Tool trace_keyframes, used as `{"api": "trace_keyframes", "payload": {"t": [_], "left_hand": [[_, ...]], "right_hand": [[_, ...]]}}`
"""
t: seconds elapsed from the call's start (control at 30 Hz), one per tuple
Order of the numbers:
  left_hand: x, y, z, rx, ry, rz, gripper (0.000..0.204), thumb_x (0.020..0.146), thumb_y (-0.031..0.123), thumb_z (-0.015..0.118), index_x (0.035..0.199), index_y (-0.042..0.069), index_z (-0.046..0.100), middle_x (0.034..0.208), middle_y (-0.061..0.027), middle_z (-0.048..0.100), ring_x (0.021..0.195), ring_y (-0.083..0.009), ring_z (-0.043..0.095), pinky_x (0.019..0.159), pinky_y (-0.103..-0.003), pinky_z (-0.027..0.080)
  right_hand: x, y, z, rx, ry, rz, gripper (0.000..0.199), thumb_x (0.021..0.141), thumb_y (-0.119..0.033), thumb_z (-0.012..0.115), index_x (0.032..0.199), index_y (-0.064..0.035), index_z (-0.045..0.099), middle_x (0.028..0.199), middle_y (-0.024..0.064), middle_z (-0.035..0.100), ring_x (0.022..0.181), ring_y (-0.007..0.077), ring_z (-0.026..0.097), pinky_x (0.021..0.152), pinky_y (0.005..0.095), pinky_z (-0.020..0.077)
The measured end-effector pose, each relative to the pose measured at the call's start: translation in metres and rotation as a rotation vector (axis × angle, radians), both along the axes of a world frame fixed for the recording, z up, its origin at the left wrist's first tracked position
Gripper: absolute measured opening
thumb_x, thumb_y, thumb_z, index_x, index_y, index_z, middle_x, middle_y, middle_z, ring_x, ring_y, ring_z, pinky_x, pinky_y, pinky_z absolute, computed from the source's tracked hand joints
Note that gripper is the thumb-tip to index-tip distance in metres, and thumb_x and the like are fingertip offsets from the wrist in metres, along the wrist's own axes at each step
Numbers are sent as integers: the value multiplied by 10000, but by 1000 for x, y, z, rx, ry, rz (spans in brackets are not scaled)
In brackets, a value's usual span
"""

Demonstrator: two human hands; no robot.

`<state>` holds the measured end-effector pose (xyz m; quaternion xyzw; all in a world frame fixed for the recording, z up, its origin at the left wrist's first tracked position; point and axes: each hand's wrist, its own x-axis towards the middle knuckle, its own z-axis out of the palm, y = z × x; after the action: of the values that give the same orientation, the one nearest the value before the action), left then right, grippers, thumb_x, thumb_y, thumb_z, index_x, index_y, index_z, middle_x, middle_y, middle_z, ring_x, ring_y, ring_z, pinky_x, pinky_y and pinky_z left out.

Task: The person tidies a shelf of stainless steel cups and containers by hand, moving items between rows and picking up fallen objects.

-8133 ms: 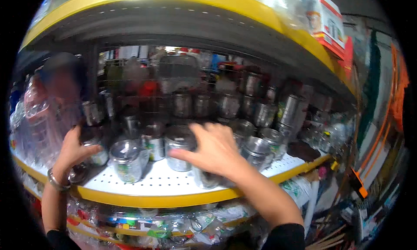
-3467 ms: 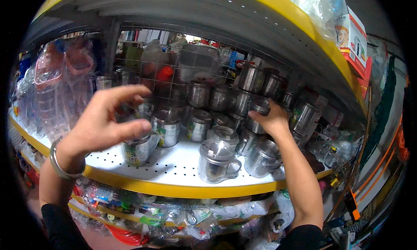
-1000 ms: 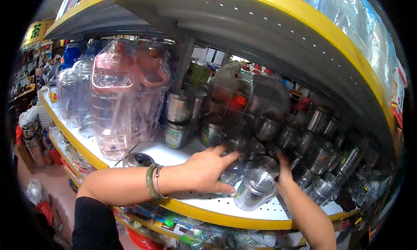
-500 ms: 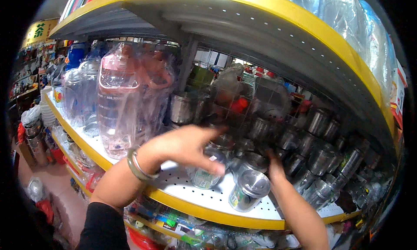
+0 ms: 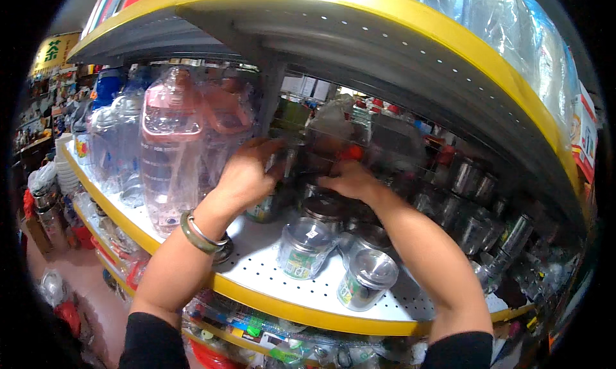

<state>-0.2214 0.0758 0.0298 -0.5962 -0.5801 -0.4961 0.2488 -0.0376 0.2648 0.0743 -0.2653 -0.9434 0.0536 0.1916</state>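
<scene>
My left hand [image 5: 247, 176], with two bangles [image 5: 197, 235] on its wrist, reaches back into the shelf. Its fingers curl round a shiny metal-topped jar [image 5: 277, 165], which is partly covered. Below that hand a jar with a green label [image 5: 260, 210] shows in part. My right hand [image 5: 353, 178] also reaches to the back, its fingers bent together above the dark-lidded jars [image 5: 323, 209]; what they grip is hidden. Nearer the front edge stand a clear jar [image 5: 301, 253] with a green label and another clear jar [image 5: 368, 280], both upright.
Plastic-wrapped pink-lidded bottles [image 5: 172, 151] stand left of my left forearm. Several metal-lidded jars [image 5: 471, 231] crowd the right side. The upper shelf's yellow edge [image 5: 436, 29] overhangs my arms. Behind runs a wire grid; the white perforated shelf [image 5: 256, 266] has a yellow front edge.
My left hand has moved back and slightly left, its spread fingers now curled. My right hand has moved left and deeper from beside the front jar. The two front jars stay put.
</scene>
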Motion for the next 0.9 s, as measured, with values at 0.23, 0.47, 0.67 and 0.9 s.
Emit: {"api": "trace_keyframes", "payload": {"t": [0.23, 0.47, 0.67, 0.9], "left_hand": [[3, 13, -6, -51, -2, -21, 462, 849, 154, 699, 1291, 40, 627, 1270, -248, 641, 1185, -425, 609, 1024, -463, 494], [-22, 21, -24, -93, -3, 35, 635, 804, 148, 749, 1403, 50, 563, 1410, -232, 567, 1307, -402, 543, 1106, -436, 440], [-17, 20, -22, -124, -18, 3, 664, 766, 157, 766, 1387, 37, 564, 1411, -234, 551, 1326, -415, 511, 1106, -448, 431], [-14, 24, -30, -111, 103, 94, 718, 752, 222, 790, 1398, 13, 555, 1416, -270, 527, 1344, -445, 482, 1105, -466, 426]], "right_hand": [[-54, 40, -37, -207, 134, 369, 958, 613, -353, 934, 1460, -144, 539, 1476, 124, 562, 1388, 298, 498, 1159, 434, 404], [-60, 54, -53, -191, 208, 343, 777, 664, -284, 870, 1383, -151, 605, 1429, 92, 603, 1365, 264, 507, 1191, 403, 352], [-39, 41, -23, -161, 417, 58, 787, 644, -220, 873, 1366, -127, 575, 1330, 106, 655, 1254, 293, 613, 1071, 384, 486], [-17, 29, -16, 88, 559, -73, 818, 682, -338, 859, 1370, -53, 520, 1327, 177, 614, 1245, 365, 594, 1050, 425, 492]]}}
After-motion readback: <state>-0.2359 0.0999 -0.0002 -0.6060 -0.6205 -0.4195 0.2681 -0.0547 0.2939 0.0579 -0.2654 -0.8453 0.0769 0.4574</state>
